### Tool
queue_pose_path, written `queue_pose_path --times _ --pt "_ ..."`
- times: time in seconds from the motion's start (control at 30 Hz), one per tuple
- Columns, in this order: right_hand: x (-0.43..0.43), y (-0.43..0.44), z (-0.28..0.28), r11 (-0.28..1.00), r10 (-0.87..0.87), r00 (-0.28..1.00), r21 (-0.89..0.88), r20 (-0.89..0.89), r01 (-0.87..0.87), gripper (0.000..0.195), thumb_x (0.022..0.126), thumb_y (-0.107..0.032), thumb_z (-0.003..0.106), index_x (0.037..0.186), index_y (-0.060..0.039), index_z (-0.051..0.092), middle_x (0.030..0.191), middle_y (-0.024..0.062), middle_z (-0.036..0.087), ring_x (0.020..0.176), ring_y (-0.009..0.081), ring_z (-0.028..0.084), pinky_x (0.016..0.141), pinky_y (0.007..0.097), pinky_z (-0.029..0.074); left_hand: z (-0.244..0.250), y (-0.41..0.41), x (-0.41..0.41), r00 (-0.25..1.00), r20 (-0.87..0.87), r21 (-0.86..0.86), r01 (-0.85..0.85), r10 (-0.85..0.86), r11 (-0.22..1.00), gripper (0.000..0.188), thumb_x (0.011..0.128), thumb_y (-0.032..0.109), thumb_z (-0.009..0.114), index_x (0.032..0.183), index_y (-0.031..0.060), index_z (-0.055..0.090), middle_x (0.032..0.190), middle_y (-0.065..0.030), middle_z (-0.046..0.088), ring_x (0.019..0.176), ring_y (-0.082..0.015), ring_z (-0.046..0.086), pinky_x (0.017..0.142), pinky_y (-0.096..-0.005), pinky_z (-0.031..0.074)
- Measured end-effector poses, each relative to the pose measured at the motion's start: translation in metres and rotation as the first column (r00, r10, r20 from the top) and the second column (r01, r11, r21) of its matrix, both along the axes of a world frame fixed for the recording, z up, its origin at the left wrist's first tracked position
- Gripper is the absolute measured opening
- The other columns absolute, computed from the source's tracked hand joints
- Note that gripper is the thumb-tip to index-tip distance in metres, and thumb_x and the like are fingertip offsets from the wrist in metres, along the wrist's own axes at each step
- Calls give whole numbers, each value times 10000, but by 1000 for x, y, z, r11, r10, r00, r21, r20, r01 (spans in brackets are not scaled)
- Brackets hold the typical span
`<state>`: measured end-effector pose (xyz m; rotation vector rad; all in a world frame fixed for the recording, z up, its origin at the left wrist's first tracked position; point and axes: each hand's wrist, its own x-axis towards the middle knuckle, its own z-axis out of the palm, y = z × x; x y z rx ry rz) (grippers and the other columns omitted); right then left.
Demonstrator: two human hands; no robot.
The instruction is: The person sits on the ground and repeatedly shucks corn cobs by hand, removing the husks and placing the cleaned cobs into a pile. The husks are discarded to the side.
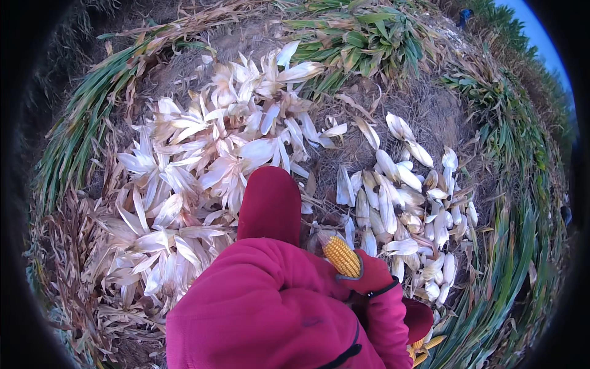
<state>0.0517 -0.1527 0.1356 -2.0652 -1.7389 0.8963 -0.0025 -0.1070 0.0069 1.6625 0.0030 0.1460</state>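
My right hand (371, 273), in a red glove with a dark cuff, is closed around the lower part of a husked ear of corn (341, 254). The bare yellow kernels face up, and the tip points up and to the left, close to my pink fleece top (276, 309). Out of view is my left hand; the top hides that side. Just beyond the glove lies a pile of corn ears still in pale husks (387, 203). Several husked yellow ears (419, 353) show at the bottom right, partly hidden by my knee.
Loose pale husks (221, 138) form a broad heap ahead and to the left. My red-clad knee (269, 205) rises between the heap and the unhusked ears. Cut green stalks (359, 41) ring the straw-strewn soil (428, 110). Standing plants (502, 27) edge the far right.
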Motion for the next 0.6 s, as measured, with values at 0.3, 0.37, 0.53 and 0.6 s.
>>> queue_pose_path --times 0.3,0.37,0.53,0.6 --pt "23 -14 -16 681 218 -87 88 -972 727 625 728 -342 668 1170 7 397 908 108 534 812 260 550 724 392 461 21 13 -2 987 101 386 80 -128 919 446 610 180 657 1046 113 591 888 -104 634 812 -295 617 679 -359 490" --pt "31 -22 -4 789 360 -634 -139 -685 598 625 747 -454 616 1137 -4 427 911 107 538 805 244 546 712 384 465 24 16 -2 976 138 544 66 -166 837 438 612 179 651 1041 113 593 879 -103 634 800 -300 618 666 -360 492" --pt "53 -53 -31 375 393 -593 -466 -703 801 596 699 -465 648 1095 -48 490 901 112 556 760 239 557 610 354 521 49 21 16 927 133 805 105 -350 583 346 568 254 682 878 115 620 713 -106 605 641 -304 597 551 -391 472" --pt "67 -84 -22 320 425 -541 -439 -726 840 624 688 -450 660 1096 -15 475 914 111 553 765 232 558 618 350 522 76 68 9 838 527 687 -323 -140 651 364 590 307 707 882 112 613 719 -95 592 632 -292 583 563 -403 469"
